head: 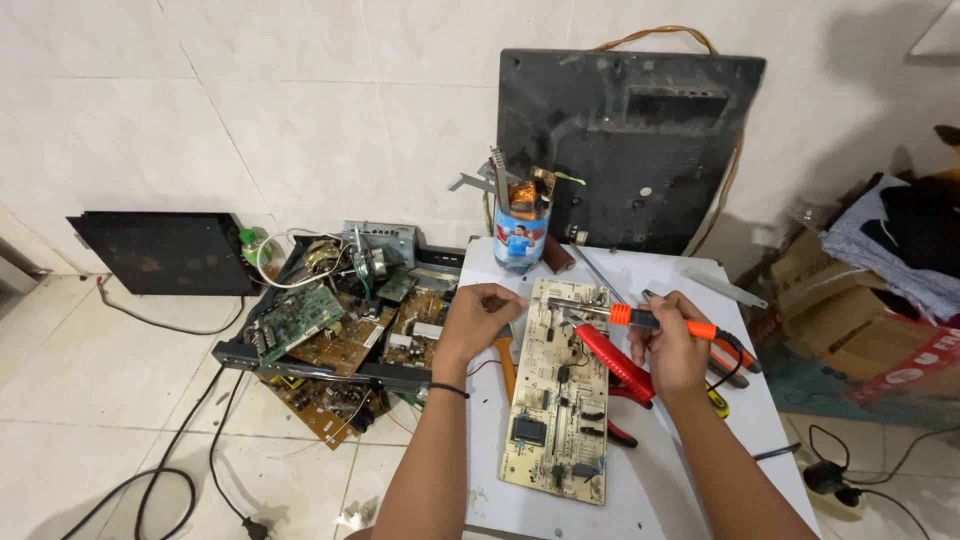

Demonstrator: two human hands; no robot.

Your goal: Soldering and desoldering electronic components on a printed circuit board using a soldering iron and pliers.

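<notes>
Grasping a soldering iron [640,318], the right hand [672,352] hovers over the circuit board [556,400]; left hand [480,318] clenched beside red pliers [612,362].

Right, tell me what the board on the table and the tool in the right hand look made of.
Circuit board: likely matte beige laminate, dotted with small parts. Soldering iron in the right hand: orange handle looks plastic, its bare grey tip metal.

My iron [655,321], orange-handled with a metal tip, lies level across my right hand [672,352], its tip pointing left over the top end of the board [557,388]. The board is a long beige circuit card lying flat on the white table [660,470], parts facing up, and my left hand [478,318] pinches something small at its upper left corner.
</notes>
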